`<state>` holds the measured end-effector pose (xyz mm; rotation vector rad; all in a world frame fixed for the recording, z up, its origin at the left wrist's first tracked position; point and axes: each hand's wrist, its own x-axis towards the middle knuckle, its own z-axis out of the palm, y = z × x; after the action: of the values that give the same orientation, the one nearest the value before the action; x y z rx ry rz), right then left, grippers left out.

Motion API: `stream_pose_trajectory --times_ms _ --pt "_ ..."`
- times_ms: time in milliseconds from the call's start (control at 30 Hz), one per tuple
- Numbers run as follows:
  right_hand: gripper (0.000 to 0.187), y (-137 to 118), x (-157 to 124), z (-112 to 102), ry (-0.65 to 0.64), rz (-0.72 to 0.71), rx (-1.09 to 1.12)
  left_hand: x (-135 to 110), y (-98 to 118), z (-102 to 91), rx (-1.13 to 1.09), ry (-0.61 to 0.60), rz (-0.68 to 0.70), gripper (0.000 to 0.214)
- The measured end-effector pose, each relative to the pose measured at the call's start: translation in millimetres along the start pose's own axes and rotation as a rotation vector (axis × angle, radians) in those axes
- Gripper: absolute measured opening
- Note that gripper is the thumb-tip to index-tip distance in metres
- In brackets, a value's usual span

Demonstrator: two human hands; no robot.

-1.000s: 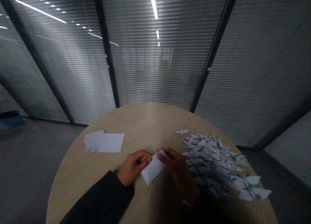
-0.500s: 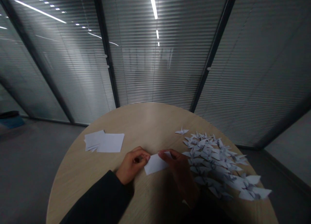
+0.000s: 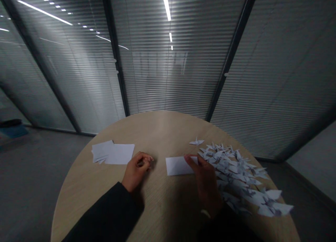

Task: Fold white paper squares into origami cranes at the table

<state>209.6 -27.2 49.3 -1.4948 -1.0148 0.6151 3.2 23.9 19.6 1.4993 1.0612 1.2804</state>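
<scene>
Pinches a white paper rectangle [image 3: 177, 166] in the right grip [image 3: 206, 179], grasping close to its right end, with the thumb laid over the upper face. Stretches the paper out leftward from that grip, long side roughly crosswise, towards the left grip [image 3: 136, 172] but short of it, with the wooden desk [image 3: 162, 130] showing between. Cannot tell whether lying flat on the desk or held slightly above. Curls the left grip loosely, released, with fingertips turned towards the paper and well apart from it. Has a fan of white sheets [image 3: 120, 153] just beyond the left grip and to its left, overlapping one another; cannot tell whether touching the knuckles. Shows, just to the right of the right grip, a crowded spread of folded paper cranes [image 3: 241, 175], partly hidden behind the fingers and wrist. Shows also a lone crane [image 3: 196, 142], beyond the right grip and slightly to its left, near the spread. Wears a dark sleeve [image 3: 105, 214] behind the left grip and another behind the right, with something pale at the right wrist. Faces slatted blinds [image 3: 168, 88] well beyond both grips, and, far to the left of the left grip, a blue container [image 3: 13, 130] on the grey floor [image 3: 52, 161].
</scene>
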Motion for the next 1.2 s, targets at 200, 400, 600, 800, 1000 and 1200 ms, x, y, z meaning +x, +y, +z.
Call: stream_pose_trajectory --times_ms 200,400,600,800,1000,1200 --pt "0.04 9.9 -5.7 13.2 -0.147 0.108 0.075 -7.6 6.9 9.0 -0.156 -0.164 -0.115 0.037" --pt "0.033 13.4 -14.3 24.4 -0.282 0.049 0.067 -10.0 2.6 11.1 0.015 -0.336 -0.148 0.026" --pt "0.031 11.4 -14.1 22.6 -0.31 0.008 -0.071 -10.4 -1.4 9.8 0.089 -0.302 -0.105 0.026" --pt "0.026 11.8 -12.2 23.3 -0.334 -0.017 -0.071 -10.5 7.8 10.2 0.034 -0.247 -0.12 0.025" --pt "0.02 10.6 -13.9 24.2 -0.34 -0.008 -0.055 -10.5 10.8 10.5 -0.069 -0.208 -0.149 0.025" --pt "0.018 11.0 -13.9 25.9 -0.327 -0.01 -0.023 -8.6 17.1 7.5 -0.078 -0.124 -0.131 0.027"
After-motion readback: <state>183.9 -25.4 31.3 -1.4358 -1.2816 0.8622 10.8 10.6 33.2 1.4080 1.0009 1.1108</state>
